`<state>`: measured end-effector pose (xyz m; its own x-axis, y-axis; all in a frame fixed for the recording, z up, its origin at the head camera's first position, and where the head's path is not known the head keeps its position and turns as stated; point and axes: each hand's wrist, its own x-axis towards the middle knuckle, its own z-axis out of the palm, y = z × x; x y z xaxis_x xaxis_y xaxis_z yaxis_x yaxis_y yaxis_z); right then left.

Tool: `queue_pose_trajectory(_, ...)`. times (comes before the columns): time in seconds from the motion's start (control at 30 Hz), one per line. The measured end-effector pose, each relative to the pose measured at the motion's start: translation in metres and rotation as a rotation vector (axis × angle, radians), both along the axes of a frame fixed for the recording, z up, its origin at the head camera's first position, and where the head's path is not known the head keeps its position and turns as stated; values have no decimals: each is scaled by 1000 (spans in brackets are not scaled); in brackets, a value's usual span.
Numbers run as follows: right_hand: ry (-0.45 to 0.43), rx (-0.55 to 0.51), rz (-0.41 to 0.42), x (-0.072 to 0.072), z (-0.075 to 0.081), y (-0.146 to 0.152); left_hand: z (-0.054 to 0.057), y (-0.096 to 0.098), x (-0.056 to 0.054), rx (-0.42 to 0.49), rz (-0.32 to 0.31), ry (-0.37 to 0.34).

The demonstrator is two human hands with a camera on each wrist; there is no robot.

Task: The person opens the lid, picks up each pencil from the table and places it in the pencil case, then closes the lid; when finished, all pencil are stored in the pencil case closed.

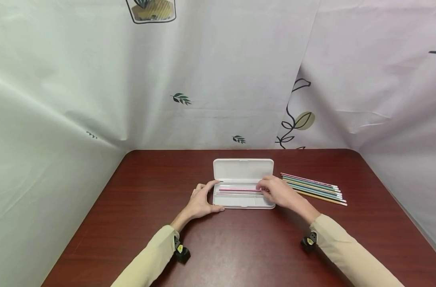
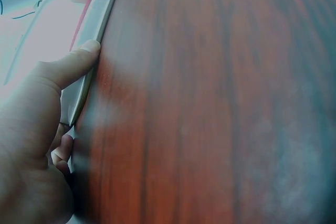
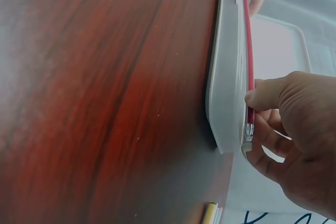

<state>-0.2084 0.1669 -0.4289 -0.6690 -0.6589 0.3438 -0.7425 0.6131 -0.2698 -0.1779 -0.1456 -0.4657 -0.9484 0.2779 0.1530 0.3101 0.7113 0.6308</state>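
Note:
A white pencil case (image 1: 244, 169) lies on the table with its lid raised at the back. My left hand (image 1: 199, 204) holds the case's left end, the thumb at the front edge and the fingers toward the back corner. Between thumb and fingers, my right hand (image 1: 279, 192) pinches a red pencil (image 3: 249, 56) near its eraser end. The pencil lies lengthwise over the case's tray, its far end pointing left. A thinner pink line runs beside it in the head view; whether that is another pencil, I cannot tell.
Several striped and coloured pencils (image 1: 315, 188) lie in a slanted row right of the case, eraser ends to the right. The dark red-brown table (image 1: 160, 175) meets a white patterned cloth (image 1: 218, 79) at the back and sides.

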Motion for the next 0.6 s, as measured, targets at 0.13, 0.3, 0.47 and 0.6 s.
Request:
queue_pose_trajectory(0.13,-19,23,3,-1,1,-3,0,-1,0,-5,-5,3)
queue_pose_trajectory(0.3,-32,47,9,-2,2,-6,0,-1,0,-7,-8,4)
queue_pose_trajectory(0.47,-53,53,33,-4,2,-8,0,-1,0,-9,-7,2)
queue_pose_trajectory(0.6,-75,46,57,-5,2,-10,0,-1,0,-3,-7,3)
